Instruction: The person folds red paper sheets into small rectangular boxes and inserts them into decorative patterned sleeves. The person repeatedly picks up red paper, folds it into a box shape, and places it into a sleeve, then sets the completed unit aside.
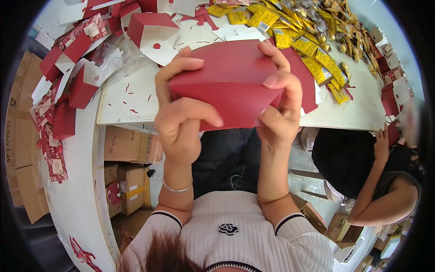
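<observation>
Right now, the red box (231,90) is up by the near edge of the white surface (346,115), its long way going left to right. The left hand (179,115) and right hand (283,102) grip its two ends.

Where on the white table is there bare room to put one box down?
Two nearly bare patches of the white table: front right, in front of the yellow packets and right of the red card; front left, between the left hand and the red boxes, with only small red scraps. Both back corners are crowded.
</observation>
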Available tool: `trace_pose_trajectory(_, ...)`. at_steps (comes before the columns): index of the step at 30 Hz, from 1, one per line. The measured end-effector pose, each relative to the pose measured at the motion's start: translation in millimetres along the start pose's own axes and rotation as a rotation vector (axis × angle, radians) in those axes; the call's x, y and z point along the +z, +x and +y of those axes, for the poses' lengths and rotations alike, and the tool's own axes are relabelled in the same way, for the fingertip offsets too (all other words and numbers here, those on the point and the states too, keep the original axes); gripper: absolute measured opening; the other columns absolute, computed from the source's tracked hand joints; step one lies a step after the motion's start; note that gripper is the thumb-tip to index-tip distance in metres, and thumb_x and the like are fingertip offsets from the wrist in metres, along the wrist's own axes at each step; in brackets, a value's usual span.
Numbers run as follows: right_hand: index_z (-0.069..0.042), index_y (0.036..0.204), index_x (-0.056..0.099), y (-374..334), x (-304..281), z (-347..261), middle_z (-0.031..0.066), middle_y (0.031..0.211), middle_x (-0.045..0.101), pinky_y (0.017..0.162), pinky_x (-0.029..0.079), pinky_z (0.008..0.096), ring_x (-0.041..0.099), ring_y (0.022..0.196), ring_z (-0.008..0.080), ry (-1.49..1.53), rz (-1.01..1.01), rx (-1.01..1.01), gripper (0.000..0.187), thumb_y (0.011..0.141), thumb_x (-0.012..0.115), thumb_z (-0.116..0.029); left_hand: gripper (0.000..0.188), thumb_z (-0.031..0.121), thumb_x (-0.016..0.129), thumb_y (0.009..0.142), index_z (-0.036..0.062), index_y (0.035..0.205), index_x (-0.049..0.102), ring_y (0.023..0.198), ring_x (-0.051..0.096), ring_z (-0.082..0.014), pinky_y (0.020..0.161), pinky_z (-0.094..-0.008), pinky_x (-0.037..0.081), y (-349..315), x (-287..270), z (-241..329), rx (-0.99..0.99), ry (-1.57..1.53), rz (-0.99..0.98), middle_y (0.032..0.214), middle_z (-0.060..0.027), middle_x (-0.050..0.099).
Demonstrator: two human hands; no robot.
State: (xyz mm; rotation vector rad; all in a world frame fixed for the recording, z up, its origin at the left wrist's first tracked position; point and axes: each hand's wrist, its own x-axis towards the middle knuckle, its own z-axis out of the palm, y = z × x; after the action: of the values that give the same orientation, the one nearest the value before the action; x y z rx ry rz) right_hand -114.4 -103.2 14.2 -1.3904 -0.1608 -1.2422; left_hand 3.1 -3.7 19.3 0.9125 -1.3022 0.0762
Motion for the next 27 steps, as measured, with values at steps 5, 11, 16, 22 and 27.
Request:
trace_pose_trajectory(5, -0.003, 0.094, 0.055, 2, -1, -9, 0.0179, 0.127, 0.035, 0.102, 0.017, 0.0389, 0.025, 0.125, 0.0292, 0.047, 0.033, 0.056, 0.036, 0.058, 0.054, 0.0, 0.01, 0.007, 0.052, 0.071, 0.0091, 0.074, 0.061, 0.12, 0.033, -0.0327, 0.1, -0.0416, 0.023, 7, 1, 18, -0.183, -0.092, -0.072, 0.117, -0.0162, 0.045)
trace_pose_trajectory(11, -0.009, 0.101, 0.041, 5, 2, -3, 0.0257, 0.125, 0.038, 0.1, 0.022, 0.0413, 0.034, 0.12, 0.033, -0.404, -0.076, -0.166, 0.048, 0.059, 0.063, -0.005, 0.029, -0.003, 0.054, 0.072, 0.0034, 0.1, 0.049, 0.112, 0.042, -0.0323, 0.096, -0.0412, 0.031, 7, 7, 11, -0.074, 0.089, 0.077, 0.112, -0.0163, 0.048)
trace_pose_trajectory(16, -0.01, 0.1, 0.041, 3, 2, 6, 0.0251, 0.125, 0.039, 0.102, 0.019, 0.0422, 0.032, 0.121, 0.0334, -0.337, -0.011, -0.181, 0.043, 0.063, 0.059, 0.004, 0.037, -0.002, 0.053, 0.073, 0.0013, 0.108, 0.044, 0.109, 0.044, -0.0313, 0.096, -0.0412, 0.031, 2, 6, -6, 0.106, 0.157, 0.018, 0.109, -0.0158, 0.05)
trace_pose_trajectory(22, -0.005, 0.114, 0.042, 2, 7, 12, 0.0171, 0.129, 0.036, 0.103, 0.018, 0.0375, 0.025, 0.127, 0.0277, -0.041, 0.0, -0.015, 0.041, 0.074, 0.051, -0.01, 0.03, 0.007, 0.054, 0.077, 0.0018, 0.105, 0.045, 0.109, 0.044, -0.0308, 0.098, -0.0421, 0.029, -1, 11, 4, 0.003, 0.053, 0.157, 0.109, -0.0179, 0.051)
trace_pose_trajectory(27, -0.004, 0.13, 0.031, 3, -1, 12, 0.0157, 0.13, 0.037, 0.1, 0.026, 0.036, 0.035, 0.12, 0.0222, -0.148, 0.022, 0.067, 0.056, 0.089, 0.032, -0.041, 0.023, 0.022, 0.052, 0.085, 0.0032, 0.097, 0.046, 0.112, 0.043, -0.03, 0.099, -0.0416, 0.028, -2, 6, -9, 0.028, 0.03, 0.078, 0.107, -0.018, 0.054)
